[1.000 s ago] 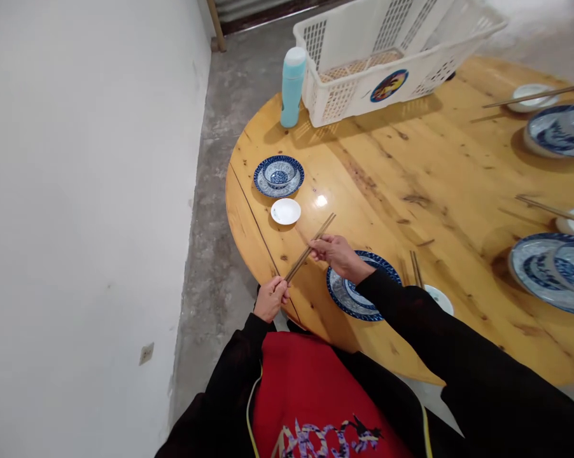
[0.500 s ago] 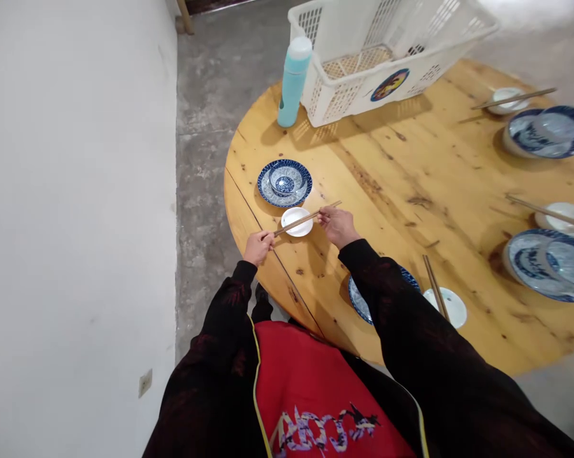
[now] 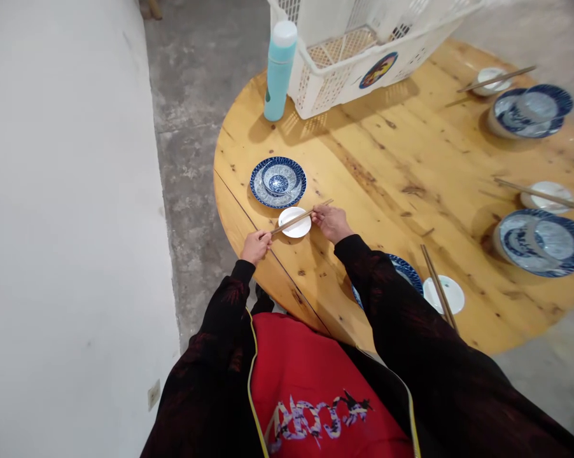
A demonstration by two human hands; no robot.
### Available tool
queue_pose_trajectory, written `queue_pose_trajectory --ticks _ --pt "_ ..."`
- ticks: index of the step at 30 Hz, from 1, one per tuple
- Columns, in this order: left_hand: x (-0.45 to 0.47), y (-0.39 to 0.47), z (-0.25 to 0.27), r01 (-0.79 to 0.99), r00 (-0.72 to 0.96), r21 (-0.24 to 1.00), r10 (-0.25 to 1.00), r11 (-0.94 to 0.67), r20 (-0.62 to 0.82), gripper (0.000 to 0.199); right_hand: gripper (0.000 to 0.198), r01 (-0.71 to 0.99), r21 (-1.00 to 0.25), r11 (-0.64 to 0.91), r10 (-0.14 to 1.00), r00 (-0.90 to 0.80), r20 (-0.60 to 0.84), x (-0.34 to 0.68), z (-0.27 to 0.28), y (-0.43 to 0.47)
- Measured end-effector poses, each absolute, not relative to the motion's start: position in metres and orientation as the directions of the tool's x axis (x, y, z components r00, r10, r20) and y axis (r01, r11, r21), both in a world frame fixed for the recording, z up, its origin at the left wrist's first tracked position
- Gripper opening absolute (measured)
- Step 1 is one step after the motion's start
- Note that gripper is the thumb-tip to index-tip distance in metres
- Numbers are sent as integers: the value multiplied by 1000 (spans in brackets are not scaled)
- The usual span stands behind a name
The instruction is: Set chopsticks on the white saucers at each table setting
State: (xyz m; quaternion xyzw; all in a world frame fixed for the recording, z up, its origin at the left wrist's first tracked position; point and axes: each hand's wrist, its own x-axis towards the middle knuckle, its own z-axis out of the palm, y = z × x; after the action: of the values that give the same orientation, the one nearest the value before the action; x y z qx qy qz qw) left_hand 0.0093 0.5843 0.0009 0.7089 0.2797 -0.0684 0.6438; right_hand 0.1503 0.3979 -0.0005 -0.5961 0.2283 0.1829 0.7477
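**A:** so what's each hand doing here?

**B:** both are on one pair of chopsticks [image 3: 299, 218]. The left hand [image 3: 255, 246] has its fingers curled shut around the near end, right at the table [image 3: 363, 159] edge. The right hand [image 3: 329, 221] pinches the far end between its fingertips, rest of the fingers bent in.

**A:** and where are the chopsticks exactly?

**B:** lying crosswise over the small white dish [image 3: 294, 222], tilted up a bit toward the right hand. Can't tell if they touch the dish or sit just above it.

**A:** what's around that?

**B:** a blue patterned plate [image 3: 278, 182] with a little bowl [image 3: 280, 177] on it sits just beyond the dish. Farther back there's a teal bottle [image 3: 279, 70] beside a white plastic basket [image 3: 358, 44]. Near the right sleeve there's another blue plate [image 3: 404, 270], partly hidden, next to a second white dish [image 3: 443, 294] with chopsticks across it.
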Motion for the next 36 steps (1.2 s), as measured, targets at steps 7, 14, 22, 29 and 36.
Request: queue_pose_trajectory --ticks 7,14,22,29,36 --pt "7 581 1 492 825 870 323 -9 -463 16 25 -563 -776 283 25 813 -581 150 2 396" --pt "0 572 3 496 817 868 332 11 -471 16 25 -579 -766 281 71 808 -585 153 6 396" --pt "2 573 5 518 810 854 347 -45 -473 18 22 -580 -774 255 95 812 -576 152 6 394" --pt "0 576 1 513 826 848 343 -129 -448 24 20 -567 -787 241 80 820 -566 150 5 393" --pt "2 576 11 406 907 749 331 -523 -261 22 21 -565 -797 211 84 823 -561 148 3 390"
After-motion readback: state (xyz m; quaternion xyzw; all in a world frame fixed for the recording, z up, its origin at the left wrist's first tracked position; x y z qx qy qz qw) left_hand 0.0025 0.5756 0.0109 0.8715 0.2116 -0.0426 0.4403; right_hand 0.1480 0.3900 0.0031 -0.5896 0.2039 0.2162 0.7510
